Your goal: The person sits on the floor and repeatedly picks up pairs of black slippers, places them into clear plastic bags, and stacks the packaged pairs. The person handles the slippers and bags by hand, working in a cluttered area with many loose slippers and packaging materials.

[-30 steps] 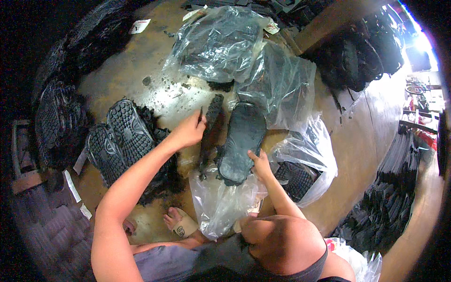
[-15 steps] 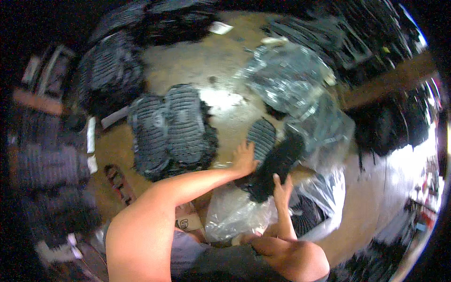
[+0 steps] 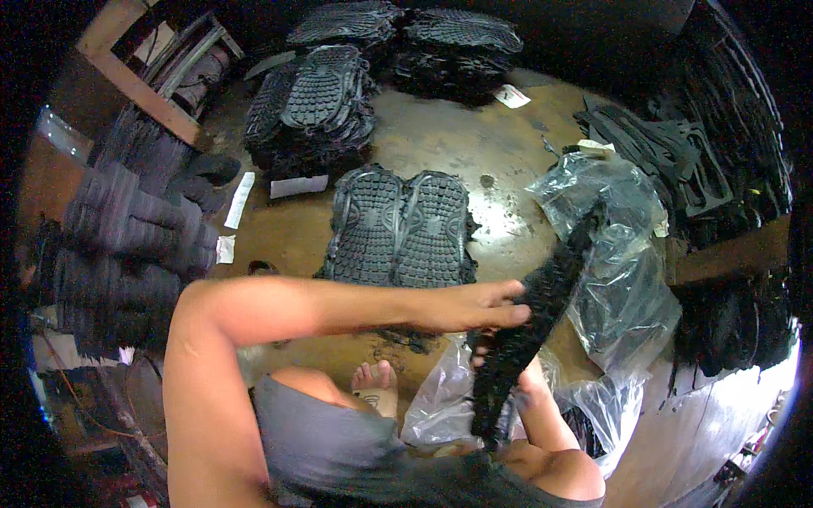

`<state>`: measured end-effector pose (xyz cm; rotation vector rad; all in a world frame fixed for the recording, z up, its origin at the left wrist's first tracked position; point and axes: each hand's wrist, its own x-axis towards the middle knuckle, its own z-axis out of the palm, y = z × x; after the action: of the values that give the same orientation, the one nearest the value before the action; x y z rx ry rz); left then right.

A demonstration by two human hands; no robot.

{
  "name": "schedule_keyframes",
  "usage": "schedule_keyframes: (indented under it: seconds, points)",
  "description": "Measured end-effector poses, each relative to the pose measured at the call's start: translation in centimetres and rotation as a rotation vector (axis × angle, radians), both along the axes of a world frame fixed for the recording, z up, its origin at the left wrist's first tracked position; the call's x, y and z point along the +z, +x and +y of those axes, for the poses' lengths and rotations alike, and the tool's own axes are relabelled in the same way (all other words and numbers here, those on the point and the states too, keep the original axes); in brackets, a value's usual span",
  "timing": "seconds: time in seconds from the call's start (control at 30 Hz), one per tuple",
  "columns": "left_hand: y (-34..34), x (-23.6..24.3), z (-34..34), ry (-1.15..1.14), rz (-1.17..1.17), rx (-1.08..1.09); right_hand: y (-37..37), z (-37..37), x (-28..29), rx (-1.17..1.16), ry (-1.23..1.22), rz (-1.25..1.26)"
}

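Between the two hands: a black sole piece [image 3: 542,309], raised above the floor [image 3: 423,127] toward its near edge, slanting and turned almost edge-on; motion blur hides its finer detail.
Right hand [image 3: 533,385]: on the piece's far side, fingertips curled round its left side; this grip holds the piece, probably taking most of its weight.
Left hand [image 3: 476,306]: thumb and fingers at the piece's left edge; I cannot tell whether this grip pinches or only touches, but it seems placed to steady the tilt.
Plastic sheet [image 3: 440,394]: low, toward the floor's near edge, perhaps spread to keep soles off dirt.
Paired stacks [image 3: 368,229]: just beyond the left forearm [image 3: 339,305], treads up, side by side, likely for easy reach.
Plastic wrapping [image 3: 627,305]: toward the floor's right edge, probably shielding goods.
Far stack [image 3: 326,89]: near the floor's far edge, laid flat, presumably for stability.
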<state>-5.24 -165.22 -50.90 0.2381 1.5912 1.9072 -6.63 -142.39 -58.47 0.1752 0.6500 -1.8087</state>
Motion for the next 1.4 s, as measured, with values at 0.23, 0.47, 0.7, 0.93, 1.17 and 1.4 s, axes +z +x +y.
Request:
schedule_keyframes:
  seconds: [0.23, 0.47, 0.7, 0.93, 1.17, 1.4]
  points:
    - [8.0, 2.1, -7.7, -0.373, 0.403, 1.006, -2.7, -4.4, -9.2, 0.255, 1.039, 1.44]
    - [6.3, -8.2, -20.5, -0.857, 0.148, 1.174, -1.1, -4.8, -14.4, 0.534, 1.6, 1.622]
    - [7.4, -15.4, -22.8, -1.055, 0.105, 1.088, -1.3, -1.7, -15.2, 0.224, 1.384, 1.6]
    - [7.8, -16.5, -22.0, -1.054, 0.118, 1.203, -6.4, 1.8, -4.1, -0.242, 1.07, 1.373]
    - [8.0, -17.5, -22.1, -0.995, 0.19, 1.235, -6.5, -6.4, 3.7, -0.413, 0.554, 0.906]
    - [9.0, -14.7, -19.3, -1.172, 0.182, 1.211, -3.7, -17.8, -6.7, -0.1, 0.781, 0.758]
